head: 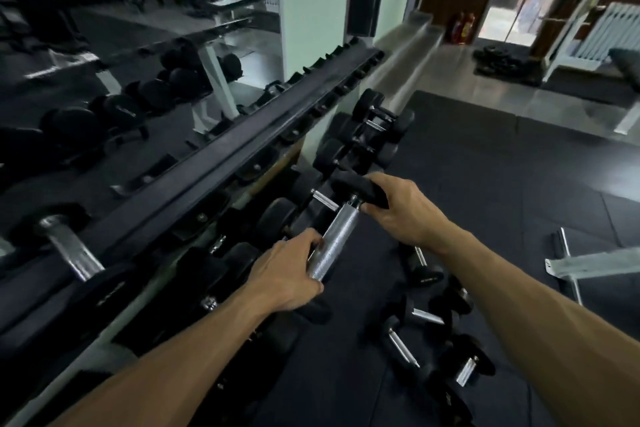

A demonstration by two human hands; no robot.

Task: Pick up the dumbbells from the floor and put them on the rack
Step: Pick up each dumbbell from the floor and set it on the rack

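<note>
I hold one black dumbbell with a knurled steel handle [337,239] in both hands, raised beside the lower tier of the rack. My left hand [287,276] grips the near end of the handle. My right hand [403,211] grips the far black head. The rack's upper rail [221,166] runs diagonally from lower left to upper right, with a dumbbell [69,250] on it at the left. Several black dumbbells [367,135] sit on the lower tier. Several more dumbbells [429,340] lie on the black floor mat below my right forearm.
A mirror behind the rack reflects the gym. A white bench frame [588,267] stands at the right on the mat. Weight plates [502,62] lie on the grey floor near the doorway, with two red extinguishers [462,28] by the wall.
</note>
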